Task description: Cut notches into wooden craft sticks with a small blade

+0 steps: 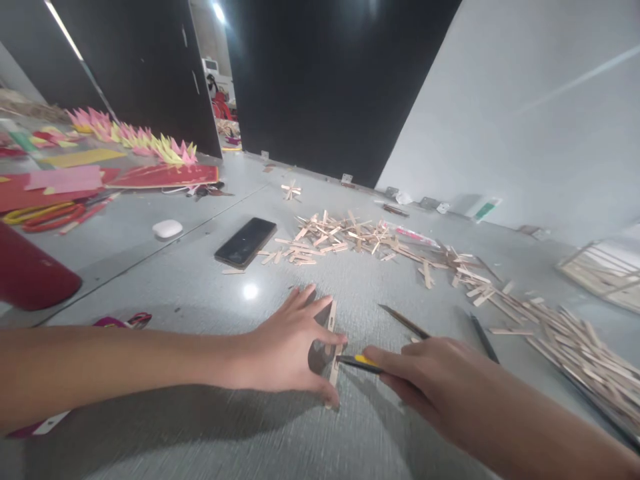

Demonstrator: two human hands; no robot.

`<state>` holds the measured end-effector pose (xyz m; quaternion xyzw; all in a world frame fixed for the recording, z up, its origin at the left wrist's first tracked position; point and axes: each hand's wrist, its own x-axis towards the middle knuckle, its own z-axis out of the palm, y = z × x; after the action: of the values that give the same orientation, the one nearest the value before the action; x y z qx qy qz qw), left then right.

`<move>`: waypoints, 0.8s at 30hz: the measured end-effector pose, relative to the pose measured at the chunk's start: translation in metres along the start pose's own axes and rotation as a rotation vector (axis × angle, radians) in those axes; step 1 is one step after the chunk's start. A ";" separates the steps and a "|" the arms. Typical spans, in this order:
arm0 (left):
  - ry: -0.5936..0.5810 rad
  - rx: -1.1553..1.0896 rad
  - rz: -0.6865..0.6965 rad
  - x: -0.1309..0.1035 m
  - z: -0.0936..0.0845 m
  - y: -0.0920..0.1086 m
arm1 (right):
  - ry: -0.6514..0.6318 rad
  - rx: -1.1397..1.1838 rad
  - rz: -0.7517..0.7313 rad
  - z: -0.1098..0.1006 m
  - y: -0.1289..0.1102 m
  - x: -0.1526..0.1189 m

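Observation:
A narrow wooden strip (334,375) with small cut-outs lies lengthwise on the grey table, near the middle front. My left hand (295,340) rests over it from the left with fingers spread, the fingertips and thumb touching the strip and pressing it flat. In my right hand (420,373) is a craft knife (363,363) with a yellow and black body, held in a closed grip. Its tip meets the strip between my left index finger and thumb. Just beyond my right hand a thin pointed tool (403,321) lies on the table, partly hidden by the hand.
A pile of short wood pieces (345,235) stretches rightward to a heap of longer sticks (590,353). A phone (246,242), a white case (167,229) and a red cylinder (35,270) stand left. Folded paper (135,140) lies behind; dark panels (320,87) rise at the back.

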<state>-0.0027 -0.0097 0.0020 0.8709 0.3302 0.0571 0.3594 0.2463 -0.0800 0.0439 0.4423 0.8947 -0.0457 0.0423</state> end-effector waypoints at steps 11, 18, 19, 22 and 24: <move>-0.004 0.014 0.013 -0.001 -0.001 -0.004 | -0.160 -0.290 -0.164 -0.053 -0.022 0.045; -0.010 0.024 -0.021 -0.001 -0.002 0.001 | -0.077 -0.152 -0.032 -0.017 -0.009 0.015; -0.003 0.022 -0.015 -0.001 -0.001 0.001 | -0.082 -0.171 -0.037 -0.019 -0.013 0.018; -0.011 -0.003 -0.013 -0.001 0.000 0.000 | -0.138 -0.232 -0.125 -0.037 -0.029 0.036; -0.015 -0.006 -0.022 -0.001 0.001 -0.001 | -0.156 -0.254 -0.175 -0.048 -0.036 0.047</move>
<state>-0.0039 -0.0099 0.0006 0.8666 0.3367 0.0476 0.3652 0.1873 -0.0594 0.0877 0.3491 0.9223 0.0298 0.1632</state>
